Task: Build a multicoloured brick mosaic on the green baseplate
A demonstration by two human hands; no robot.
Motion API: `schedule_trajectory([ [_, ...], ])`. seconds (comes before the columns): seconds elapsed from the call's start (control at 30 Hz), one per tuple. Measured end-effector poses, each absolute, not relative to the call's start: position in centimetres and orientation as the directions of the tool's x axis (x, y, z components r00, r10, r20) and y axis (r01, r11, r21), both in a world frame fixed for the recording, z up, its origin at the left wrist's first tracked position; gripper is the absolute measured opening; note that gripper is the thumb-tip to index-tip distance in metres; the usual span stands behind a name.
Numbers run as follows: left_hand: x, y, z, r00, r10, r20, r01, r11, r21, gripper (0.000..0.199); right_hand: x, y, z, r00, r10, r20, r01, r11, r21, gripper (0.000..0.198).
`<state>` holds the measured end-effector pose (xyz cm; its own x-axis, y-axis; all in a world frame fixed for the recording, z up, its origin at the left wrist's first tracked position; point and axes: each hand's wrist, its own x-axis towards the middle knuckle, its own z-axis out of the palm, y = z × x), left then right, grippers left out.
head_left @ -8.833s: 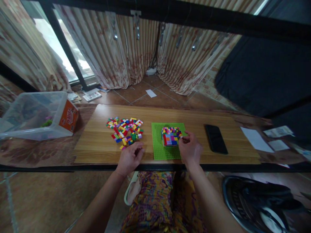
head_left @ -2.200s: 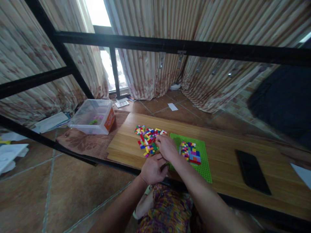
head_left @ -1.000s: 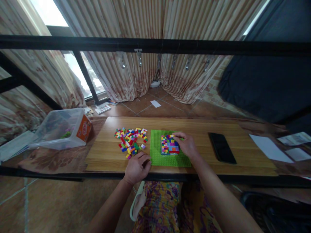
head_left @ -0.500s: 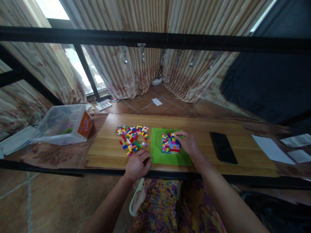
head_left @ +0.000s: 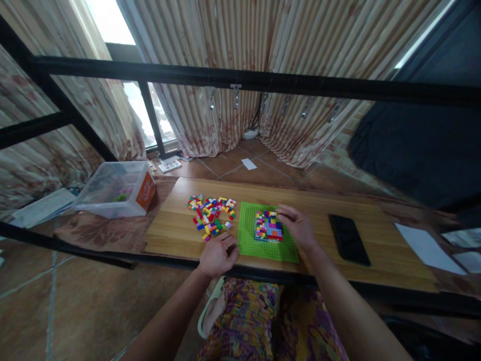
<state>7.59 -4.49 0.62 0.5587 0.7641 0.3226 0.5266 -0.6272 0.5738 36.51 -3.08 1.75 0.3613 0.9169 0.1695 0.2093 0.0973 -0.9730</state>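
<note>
A low square build of many-coloured toy bricks [head_left: 268, 225] sits on a green baseplate [head_left: 248, 245]. At its far right corner is my right hand [head_left: 298, 228], fingers stretched out and slightly apart, with no brick visible in them. My left hand [head_left: 217, 254] rests at the table's near edge, left of the baseplate. Its fingers curl toward the thumb, and whatever they may hold is hidden. Just beyond that hand lies a spread of loose toy bricks [head_left: 212, 213] in several colours.
A black phone [head_left: 349, 239] lies on the wooden board [head_left: 165, 225], right of the baseplate. To the left stands a clear plastic box [head_left: 108, 193] with an orange label. White paper [head_left: 428, 248] lies at the far right. A black bar [head_left: 240, 80] crosses beyond the table.
My right hand's fingers have loosened and drawn slightly back from the build's far right corner. My left hand stays at the table edge. The view has shifted, moving the scene slightly right and down.
</note>
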Motion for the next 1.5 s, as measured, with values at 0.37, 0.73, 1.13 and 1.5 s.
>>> schedule_trajectory([
  [0.37,7.6,-4.6,0.6,0.552,0.76,0.343,0.519,-0.635,0.573,0.008,34.4,-1.7,2.3,0.376,0.924,-0.066,0.159,-0.135,-0.978,0.048],
  [0.73,7.7,-4.8,0.7,0.557,0.757,0.342,0.546,-0.644,0.536,0.006,34.0,-1.8,1.0,0.425,0.897,-0.119,0.094,-0.175,-0.98,0.047],
  [1.13,7.7,-4.8,0.7,0.548,0.765,0.339,0.544,-0.634,0.55,0.006,35.9,-4.6,0.8,0.59,0.779,0.211,0.337,0.001,-0.942,0.042],
  [1.5,7.6,-4.3,0.8,0.538,0.765,0.355,0.511,-0.63,0.585,0.012,39.4,-13.2,-2.4,0.448,0.765,0.463,0.854,-0.213,-0.474,0.037],
])
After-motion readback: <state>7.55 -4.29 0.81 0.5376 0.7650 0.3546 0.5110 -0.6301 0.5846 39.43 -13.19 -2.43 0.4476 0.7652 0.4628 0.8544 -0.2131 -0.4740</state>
